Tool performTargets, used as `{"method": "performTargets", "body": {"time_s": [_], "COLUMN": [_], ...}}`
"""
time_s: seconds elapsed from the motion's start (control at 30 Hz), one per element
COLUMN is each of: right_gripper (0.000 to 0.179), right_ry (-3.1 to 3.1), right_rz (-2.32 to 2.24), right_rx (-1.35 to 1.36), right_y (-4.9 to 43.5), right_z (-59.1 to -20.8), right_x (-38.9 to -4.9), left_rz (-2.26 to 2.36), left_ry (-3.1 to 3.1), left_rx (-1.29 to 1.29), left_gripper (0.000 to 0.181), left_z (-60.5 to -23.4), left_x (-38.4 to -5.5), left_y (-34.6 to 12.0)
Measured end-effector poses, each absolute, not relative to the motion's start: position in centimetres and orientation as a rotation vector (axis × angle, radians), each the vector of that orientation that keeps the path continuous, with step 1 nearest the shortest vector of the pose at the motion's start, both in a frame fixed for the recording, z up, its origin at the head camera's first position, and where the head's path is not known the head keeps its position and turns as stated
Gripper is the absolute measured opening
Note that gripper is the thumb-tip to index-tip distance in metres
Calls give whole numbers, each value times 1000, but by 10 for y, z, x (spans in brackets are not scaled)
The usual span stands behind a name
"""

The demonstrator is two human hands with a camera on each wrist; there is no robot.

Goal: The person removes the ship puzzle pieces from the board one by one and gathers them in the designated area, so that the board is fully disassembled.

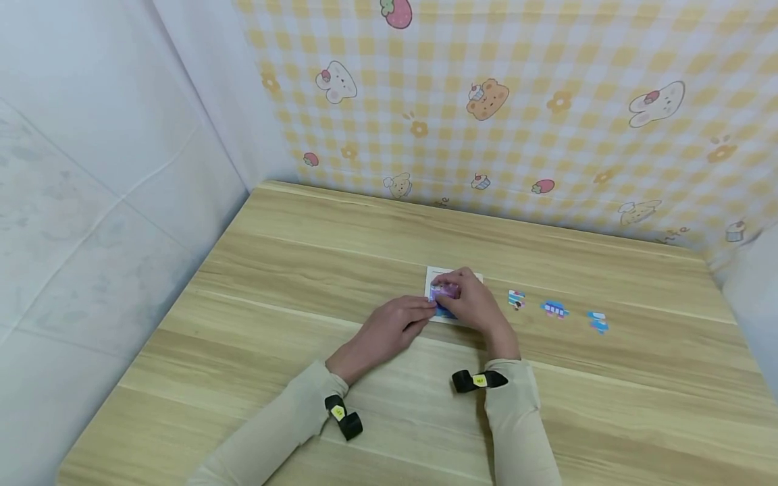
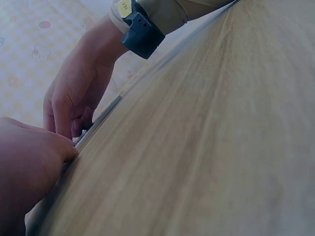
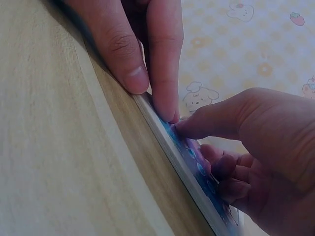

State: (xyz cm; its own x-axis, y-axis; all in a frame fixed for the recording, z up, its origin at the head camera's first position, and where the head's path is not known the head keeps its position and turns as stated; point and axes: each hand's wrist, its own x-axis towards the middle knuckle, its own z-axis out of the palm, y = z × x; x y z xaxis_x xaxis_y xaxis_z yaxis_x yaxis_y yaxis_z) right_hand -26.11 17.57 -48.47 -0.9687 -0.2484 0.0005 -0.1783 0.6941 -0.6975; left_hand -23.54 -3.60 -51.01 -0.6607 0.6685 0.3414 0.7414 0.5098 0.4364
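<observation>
A wooden table (image 1: pixel 292 270) is supporting a likely light, stiff board (image 1: pixel 444 313) at twelve o'clock, best edge-held; the straight-fingered left hand (image 1: pixel 394 325) is touching its eight-o'clock edge, the right hand (image 1: pixel 475 302) its face, grip unclear.

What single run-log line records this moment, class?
left hand: touching edge of puzzle board | right hand: touching its printed face | three puzzle pieces: on table, right of board
</observation>
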Motion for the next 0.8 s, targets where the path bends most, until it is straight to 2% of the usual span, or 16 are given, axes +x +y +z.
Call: {"method": "performTargets", "body": {"time_s": [0.8], "right_gripper": [21], "right_ry": [2819], "right_rz": [-1215], "right_rx": [-336], "right_y": [179], "right_z": [-489], "right_x": [-263], "left_rz": [-879], "left_ry": [-2592], "left_rx": [-1229], "left_gripper": [27], "left_z": [-514], "left_x": [-236], "left_y": [-36]}}
